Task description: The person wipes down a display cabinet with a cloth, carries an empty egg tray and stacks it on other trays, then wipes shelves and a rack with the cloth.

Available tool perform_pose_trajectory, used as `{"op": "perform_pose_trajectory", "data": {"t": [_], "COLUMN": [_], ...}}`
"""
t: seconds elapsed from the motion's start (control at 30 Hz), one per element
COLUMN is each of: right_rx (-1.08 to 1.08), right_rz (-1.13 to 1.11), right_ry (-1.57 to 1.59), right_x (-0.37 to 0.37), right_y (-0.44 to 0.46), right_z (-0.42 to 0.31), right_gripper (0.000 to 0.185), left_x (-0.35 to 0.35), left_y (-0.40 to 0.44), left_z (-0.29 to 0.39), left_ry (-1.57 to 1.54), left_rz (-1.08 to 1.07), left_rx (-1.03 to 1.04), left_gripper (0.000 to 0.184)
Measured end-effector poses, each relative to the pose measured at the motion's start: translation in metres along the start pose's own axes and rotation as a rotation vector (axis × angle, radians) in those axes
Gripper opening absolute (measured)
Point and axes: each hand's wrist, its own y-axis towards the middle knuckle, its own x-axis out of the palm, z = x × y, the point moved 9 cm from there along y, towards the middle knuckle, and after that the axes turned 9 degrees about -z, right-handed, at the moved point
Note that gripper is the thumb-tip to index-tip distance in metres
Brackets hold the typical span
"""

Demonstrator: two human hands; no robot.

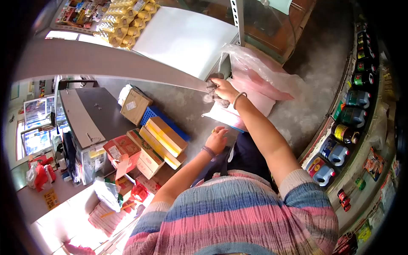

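My right hand (225, 91) reaches forward with its fingers closed on a crumpled grey-brown rag (211, 86). The rag lies against the near end of a long pale shelf edge (123, 59), and part of it hangs below my fingers. My left hand (216, 140) is held low in front of my body, fingers loosely apart and nothing in them. Just beyond my right hand, a pink and clear plastic bag (255, 76) is draped beside the shelf's white top (182, 36).
Yellow egg trays (127, 21) are stacked on the shelf. Cardboard boxes (163, 140) and a blue crate (157, 117) stand on the floor to the left, near a dark-topped cabinet (100, 110). Shelves of bottles (355, 100) curve along the right. A metal post (239, 21) rises ahead.
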Motion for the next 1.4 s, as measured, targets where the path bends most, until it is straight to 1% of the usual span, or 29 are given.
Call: {"op": "perform_pose_trajectory", "data": {"t": [0.03,0.07,0.17,0.2,0.23,0.27,0.3,0.33,0.43,0.47,0.57,0.6,0.63,0.7,0.73,0.77,0.83,0.87,0.9,0.97,1.03,1.07,1.1,1.17,1.2,1.27,1.3,1.33,1.4], "right_rx": [-0.072,-0.005,0.095,0.087,0.077,-0.002,-0.084,0.172,0.081,0.015,0.059,0.042,-0.031,-0.172,-0.144,-0.102,-0.028,0.008,0.045,0.135,0.284,0.317,0.366,0.285,0.241,0.151,0.213,0.275,0.387], "right_rz": [0.066,0.027,0.015,0.05,0.084,0.165,0.244,0.077,0.1,0.031,0.094,0.056,-0.058,-0.302,-0.276,-0.278,-0.296,-0.358,-0.414,-0.514,-0.622,-0.688,-0.712,-0.607,-0.617,-0.633,-0.629,-0.622,-0.608], "right_ry": [0.029,0.032,-0.089,-0.038,0.013,0.035,0.054,0.474,0.943,0.987,1.215,1.192,1.27,1.428,1.34,1.365,1.395,1.35,1.304,1.21,0.958,0.808,0.734,0.565,0.446,0.216,0.267,0.317,0.374], "right_x": [-0.003,-0.002,-0.009,-0.008,-0.007,-0.003,-0.006,0.009,0.015,0.018,0.044,0.052,0.065,0.091,0.1,0.113,0.151,0.173,0.197,0.249,0.294,0.306,0.32,0.337,0.344,0.354,0.359,0.363,0.366], "right_y": [-0.004,-0.003,-0.015,-0.017,-0.018,-0.015,-0.021,-0.021,-0.049,-0.052,-0.098,-0.106,-0.108,-0.115,-0.113,-0.112,-0.114,-0.113,-0.112,-0.109,-0.107,-0.096,-0.1,-0.088,-0.08,-0.062,-0.057,-0.052,-0.045], "right_z": [-0.007,-0.001,-0.032,-0.038,-0.043,-0.028,-0.038,-0.013,-0.024,-0.013,-0.052,-0.06,-0.081,-0.122,-0.121,-0.121,-0.143,-0.149,-0.154,-0.178,-0.174,-0.136,-0.157,-0.158,-0.152,-0.138,-0.136,-0.134,-0.134], "right_gripper": [0.041,0.042,0.039,0.036,0.033,0.032,0.032,0.044,0.058,0.066,0.066,0.067,0.065,0.063,0.054,0.052,0.048,0.047,0.047,0.044,0.045,0.047,0.047,0.043,0.04,0.036,0.034,0.032,0.03], "left_x": [0.0,-0.002,-0.006,-0.009,-0.012,-0.013,-0.017,-0.022,-0.033,-0.035,-0.043,-0.05,-0.062,-0.084,-0.09,-0.093,-0.091,-0.089,-0.09,-0.137,-0.155,-0.158,-0.163,-0.155,-0.156,-0.164,-0.167,-0.171,-0.179], "left_y": [-0.006,-0.013,-0.035,-0.043,-0.051,-0.061,-0.07,-0.077,-0.102,-0.109,-0.124,-0.131,-0.137,-0.149,-0.152,-0.153,-0.156,-0.156,-0.161,-0.194,-0.21,-0.223,-0.24,-0.251,-0.262,-0.28,-0.288,-0.291,-0.295], "left_z": [-0.006,-0.01,-0.023,-0.027,-0.031,-0.035,-0.041,-0.047,-0.073,-0.083,-0.118,-0.125,-0.128,-0.13,-0.136,-0.142,-0.156,-0.16,-0.158,-0.102,-0.116,-0.125,-0.131,-0.179,-0.187,-0.211,-0.223,-0.235,-0.247], "left_ry": [-0.009,0.032,0.027,0.022,0.015,0.003,-0.024,-0.05,-0.112,-0.152,-0.231,-0.276,-0.319,-0.355,-0.443,-0.53,-1.081,-1.355,-1.554,-2.033,-2.203,-2.249,-2.241,-1.918,-1.953,-1.917,-1.895,-1.937,-1.942], "left_rz": [-0.014,0.003,0.022,0.024,0.03,0.033,0.042,0.052,0.094,0.118,0.208,0.263,0.323,0.358,0.34,0.326,0.303,0.281,0.199,0.078,0.146,0.143,0.144,0.289,0.3,0.474,0.557,0.651,0.722], "left_rx": [0.0,0.023,0.044,0.05,0.057,0.061,0.036,0.014,-0.037,-0.045,-0.058,-0.055,-0.054,-0.094,-0.12,-0.141,-0.124,-0.095,-0.048,0.198,0.366,0.345,0.326,0.207,0.128,0.114,0.103,0.124,0.125], "left_gripper": [0.034,0.032,0.03,0.029,0.028,0.027,0.027,0.027,0.026,0.026,0.024,0.024,0.025,0.023,0.024,0.026,0.034,0.038,0.054,0.06,0.069,0.071,0.061,0.049,0.04,0.038,0.037,0.034,0.029]}}
